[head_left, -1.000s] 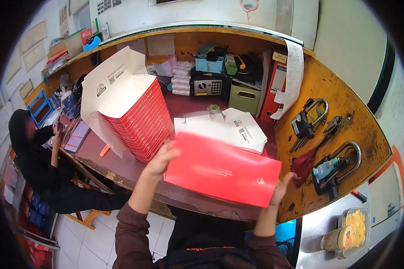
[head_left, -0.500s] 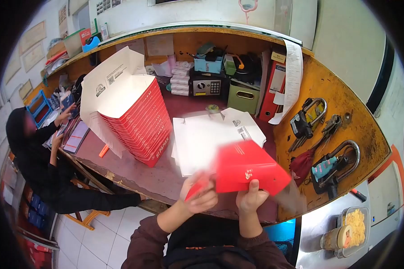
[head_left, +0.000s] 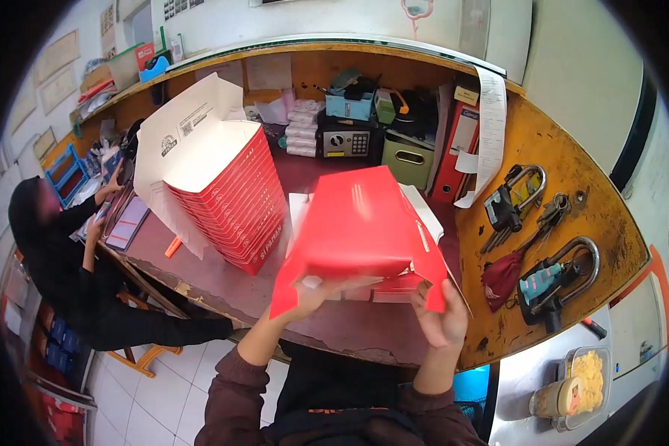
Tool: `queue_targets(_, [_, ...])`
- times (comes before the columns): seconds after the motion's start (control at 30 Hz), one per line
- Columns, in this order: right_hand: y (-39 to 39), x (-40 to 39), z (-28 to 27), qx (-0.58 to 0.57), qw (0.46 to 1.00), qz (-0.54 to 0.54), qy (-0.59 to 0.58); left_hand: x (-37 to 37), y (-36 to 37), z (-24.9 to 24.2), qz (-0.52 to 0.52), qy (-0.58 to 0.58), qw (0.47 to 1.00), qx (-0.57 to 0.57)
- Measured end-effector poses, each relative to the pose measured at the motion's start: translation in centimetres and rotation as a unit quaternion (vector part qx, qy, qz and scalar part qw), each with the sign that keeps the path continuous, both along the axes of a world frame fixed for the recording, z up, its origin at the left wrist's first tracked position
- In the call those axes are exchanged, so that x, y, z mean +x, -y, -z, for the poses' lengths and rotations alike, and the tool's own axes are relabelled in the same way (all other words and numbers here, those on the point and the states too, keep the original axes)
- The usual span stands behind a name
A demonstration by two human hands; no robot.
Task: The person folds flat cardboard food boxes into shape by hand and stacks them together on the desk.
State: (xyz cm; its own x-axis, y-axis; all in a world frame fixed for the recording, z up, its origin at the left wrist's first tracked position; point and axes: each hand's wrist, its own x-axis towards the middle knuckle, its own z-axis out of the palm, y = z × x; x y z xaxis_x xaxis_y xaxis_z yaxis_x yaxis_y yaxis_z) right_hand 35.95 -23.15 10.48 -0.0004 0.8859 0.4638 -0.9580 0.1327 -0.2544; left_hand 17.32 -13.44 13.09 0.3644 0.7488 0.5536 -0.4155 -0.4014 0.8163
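**Red carton held by its lower edge, half formed above the worktop**

The red carton (head_left: 360,223) is gripped from below at its near edge: the right hand (head_left: 442,321) is closed on the lower right corner, thumb and fingers pinching a flap, while the left hand (head_left: 310,291) is tucked under the lower left part, its fingers largely hidden by the card, so the exact state of that grip cannot be told. The carton is held up in the air, tilted, above the flat white blanks (head_left: 297,212) lying on the worktop (head_left: 223,286), and just right of the stack of nested red cartons (head_left: 227,197).

Risks are judged as follows. The thin card could be creased or torn at the pinched flap if it is forced off its fold line. Since the left grip lies under the panel rather than around it, the carton could slip and drop onto the blanks. A wide swing to the left could strike the tall stack and topple it. The padlocks (head_left: 546,279) on the yellow ledge (head_left: 572,178) at the right lie near the right elbow's path and could be knocked off. A seated person (head_left: 59,260) at the left is well apart.
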Motion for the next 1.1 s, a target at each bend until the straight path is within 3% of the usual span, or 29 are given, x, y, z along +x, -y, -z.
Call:
queue_targets(0.03, [-0.4,-1.6,-0.2,-0.063,0.958,0.241,0.140,0.0,-0.5,0.9,0.011,-0.021,0.998,0.057])
queue_targets(0.07, [-0.9,-3.4,-0.3,-0.120,0.837,0.462,0.269,0.2,-0.4,1.5,0.017,-0.032,0.996,0.086])
queue_targets(0.1, [-2.2,-5.0,0.6,-0.169,0.758,0.566,0.277,0.4,-0.3,2.1,0.022,-0.042,0.992,0.115])
queue_targets(0.13, [-3.4,-6.7,2.1,-0.151,0.769,0.600,0.162,1.2,0.7,2.6,0.026,-0.022,0.998,0.058])
queue_targets(0.2, [-2.5,-9.2,-0.3,-0.121,0.899,0.416,0.064,2.5,1.9,3.9,0.030,0.000,1.000,0.003])
queue_targets(0.23, [-2.5,-8.8,-0.2,-0.121,0.899,0.415,0.064,3.0,2.2,4.6,0.021,0.037,0.999,0.007])
queue_targets(0.27, [-2.5,-8.0,0.0,-0.131,0.931,0.331,0.080,3.2,2.2,5.1,0.011,0.074,0.997,0.010])
queue_targets(0.33, [-2.5,-6.0,0.3,-0.107,0.973,0.190,0.075,2.1,2.1,4.1,0.057,0.036,0.997,-0.025])
queue_targets(0.37, [-2.5,-5.2,0.9,-0.093,0.975,0.195,0.050,2.0,2.0,3.4,0.164,0.166,0.959,-0.159])
queue_targets(0.4, [-2.4,-4.8,1.3,-0.079,0.976,0.201,0.026,1.8,1.9,2.6,0.264,0.289,0.875,-0.284])
queue_targets(0.43, [-2.4,-5.5,0.0,-0.079,0.976,0.201,0.027,1.2,1.9,1.6,0.228,0.346,0.797,-0.440])
queue_targets(0.47, [-2.3,-6.4,-1.4,-0.132,0.930,0.339,0.056,0.8,1.3,2.8,0.228,0.345,0.797,-0.440])
queue_targets(0.5, [-2.3,-7.0,-2.3,-0.183,0.860,0.469,0.085,0.6,0.8,3.3,0.221,0.273,0.863,-0.362])
queue_targets(0.53, [-2.4,-6.9,-1.8,-0.182,0.861,0.468,0.085,0.5,0.5,3.8,0.210,0.198,0.916,-0.279])
queue_targets(0.57, [-2.6,-6.7,-0.8,-0.142,0.835,0.517,0.124,0.8,1.2,4.4,0.035,0.023,0.985,-0.167])
queue_targets(0.6, [-2.6,-6.7,-0.3,-0.102,0.805,0.561,0.163,1.0,1.5,4.5,0.032,0.023,0.985,-0.168])
queue_targets(0.67, [-2.3,-6.8,0.5,-0.064,0.825,0.522,0.205,1.1,1.9,4.8,-0.089,-0.004,0.992,-0.092])
queue_targets(0.7, [-2.7,-7.4,1.0,-0.082,0.813,0.533,0.218,1.7,2.5,4.5,-0.075,0.061,0.985,-0.145])
queue_targets(0.73, [-3.1,-8.1,1.8,-0.092,0.849,0.486,0.183,1.6,2.5,4.7,-0.077,0.061,0.984,-0.145])
queue_targets(0.8, [-3.8,-9.6,3.1,-0.118,0.907,0.392,0.099,1.6,2.2,4.7,-0.010,0.100,0.958,-0.268])
queue_targets(0.87, [-4.2,-8.1,3.3,-0.111,0.884,0.427,0.152,1.0,1.4,4.0,-0.026,0.084,0.964,-0.251])
queue_targets(0.9, [-4.2,-7.3,3.0,-0.106,0.866,0.451,0.188,-0.3,0.8,3.4,0.035,-0.131,0.973,-0.186])
queue_targets(0.93, [-3.9,-6.8,1.5,-0.099,0.833,0.486,0.246,-1.6,0.7,2.4,0.093,-0.338,0.930,-0.111])
queue_targets(0.97, [-3.6,-7.0,0.1,-0.114,0.847,0.474,0.212,-2.7,1.4,1.3,-0.057,-0.477,0.875,0.055])
queue_targets(1.0, [-3.3,-6.5,-0.4,-0.158,0.806,0.483,0.304,-3.0,1.7,0.3,-0.059,-0.477,0.875,0.055])
queue_targets(1.03, [-3.8,-5.6,0.7,-0.068,0.667,0.571,0.474,-3.2,1.8,-0.4,-0.191,-0.409,0.879,0.154])
queue_targets(1.07, [-4.1,-5.4,1.0,-0.102,0.556,0.541,0.623,-3.4,1.7,-0.9,-0.319,-0.331,0.853,0.248])
queue_targets(1.1, [-4.4,-5.7,0.5,-0.106,0.391,0.499,0.766,-3.2,1.1,-1.1,-0.277,-0.341,0.867,0.235])
